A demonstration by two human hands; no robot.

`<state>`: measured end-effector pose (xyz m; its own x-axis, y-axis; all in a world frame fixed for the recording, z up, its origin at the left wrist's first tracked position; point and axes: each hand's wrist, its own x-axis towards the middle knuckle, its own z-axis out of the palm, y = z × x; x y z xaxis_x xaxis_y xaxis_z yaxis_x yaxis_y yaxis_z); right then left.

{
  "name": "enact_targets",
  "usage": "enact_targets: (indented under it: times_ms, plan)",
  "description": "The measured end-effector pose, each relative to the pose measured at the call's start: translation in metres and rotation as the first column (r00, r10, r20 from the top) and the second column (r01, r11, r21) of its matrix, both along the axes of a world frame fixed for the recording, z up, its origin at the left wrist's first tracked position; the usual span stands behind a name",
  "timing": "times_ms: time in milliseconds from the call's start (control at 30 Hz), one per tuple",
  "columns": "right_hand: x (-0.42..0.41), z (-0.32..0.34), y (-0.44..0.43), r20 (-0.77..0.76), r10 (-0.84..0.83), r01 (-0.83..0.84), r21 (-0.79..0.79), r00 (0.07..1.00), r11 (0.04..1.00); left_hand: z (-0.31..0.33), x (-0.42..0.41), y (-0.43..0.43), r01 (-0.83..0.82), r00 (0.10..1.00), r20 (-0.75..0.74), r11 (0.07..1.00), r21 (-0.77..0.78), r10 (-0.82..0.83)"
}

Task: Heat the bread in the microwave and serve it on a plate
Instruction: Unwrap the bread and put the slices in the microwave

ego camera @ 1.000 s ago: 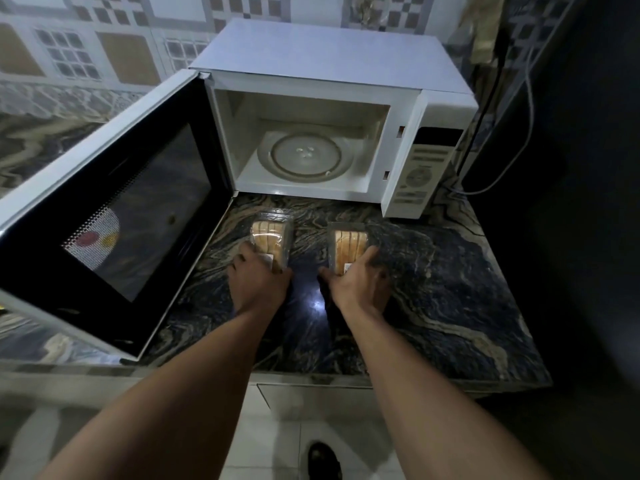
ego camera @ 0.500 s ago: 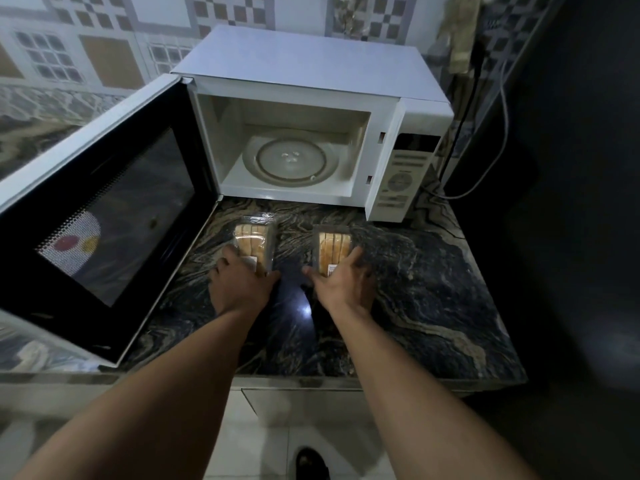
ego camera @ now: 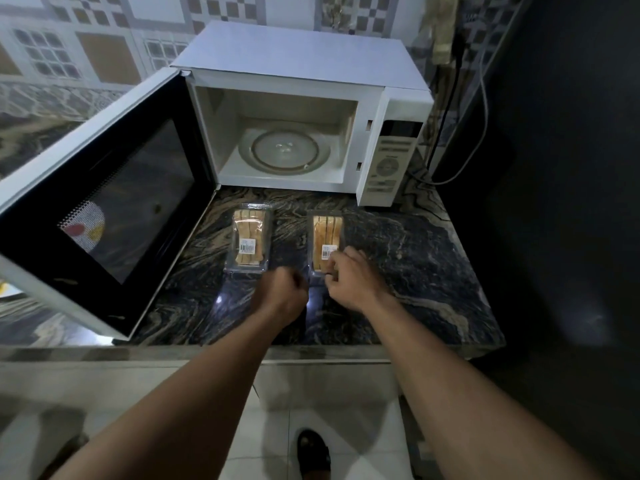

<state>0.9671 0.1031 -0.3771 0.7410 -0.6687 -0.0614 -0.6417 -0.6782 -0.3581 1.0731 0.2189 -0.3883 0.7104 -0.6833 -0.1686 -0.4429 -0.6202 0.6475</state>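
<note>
Holding sliced bread (ego camera: pixel 248 224), clear left pack (ego camera: pixel 247 252) and right pack (ego camera: pixel 325 230).

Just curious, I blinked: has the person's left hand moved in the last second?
Yes. The left hand came off the left bread pack, moving right toward the right bread pack.

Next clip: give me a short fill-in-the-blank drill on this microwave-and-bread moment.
1. The microwave door stands ___.
2. Its turntable holds ___.
3. The left pack of bread and the right pack of bread both lie on the ___.
4. The right hand grips the near end of the ___ pack of bread.
Missing words: open; nothing; counter; right.
</note>
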Motion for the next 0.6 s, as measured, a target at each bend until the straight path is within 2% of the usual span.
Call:
enact_targets:
  times_ms: [67,133,200,300,600]
  plan:
    - [-0.002,-0.003,-0.002,-0.033,0.036,-0.037,-0.008,0.999,0.999,-0.006,-0.001,-0.009,-0.073,0.971,-0.231,0.997,-0.018,0.067]
    - [-0.002,-0.005,-0.004,-0.012,0.047,-0.047,-0.003,0.999,0.999,-0.008,-0.002,-0.015,-0.186,0.863,-0.489,0.980,-0.073,0.128]
    - [0.000,-0.006,-0.006,0.013,0.031,-0.032,0.010,0.999,0.999,-0.006,-0.004,-0.019,-0.284,0.762,-0.626,0.954,-0.092,0.166]
    - [0.000,-0.007,-0.006,0.023,0.012,-0.012,-0.007,1.000,1.000,-0.008,-0.004,-0.022,-0.360,0.707,-0.679,0.927,-0.102,0.200]
    - [0.002,-0.005,-0.007,0.023,0.015,-0.015,-0.010,1.000,1.000,-0.009,-0.005,-0.032,-0.414,0.705,-0.646,0.909,-0.039,0.293]
